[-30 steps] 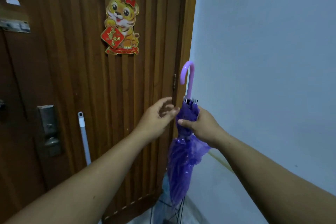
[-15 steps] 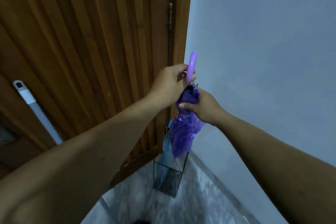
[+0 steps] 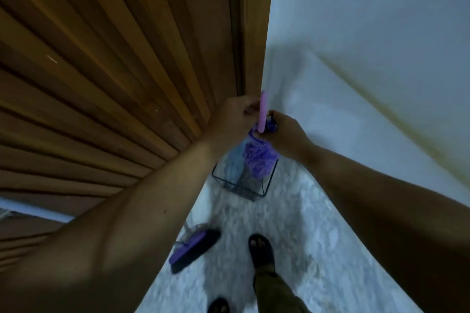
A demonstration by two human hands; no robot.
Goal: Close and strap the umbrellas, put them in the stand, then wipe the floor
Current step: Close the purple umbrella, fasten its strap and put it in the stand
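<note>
The purple umbrella point(image 3: 256, 157) is being held upright over the wire stand point(image 3: 264, 185), its lower end inside. Its gathered top is being gripped by the right hand point(image 3: 284, 132); its pink handle point(image 3: 262, 112) is being clasped by the left hand point(image 3: 231, 119).

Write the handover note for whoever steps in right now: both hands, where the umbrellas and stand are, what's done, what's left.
Left hand: grips the pink hooked handle of the purple umbrella.
Right hand: holds the folded canopy just below the handle.
Purple umbrella: closed, held upright over the wire umbrella stand in the corner between the wooden door and the wall; whether its tip rests inside cannot be told. A light blue umbrella already sits in the stand.
Mop head: lies on the marble floor near the person's sandalled foot.
Left: let the purple umbrella down into the stand, then wipe the floor.
</note>
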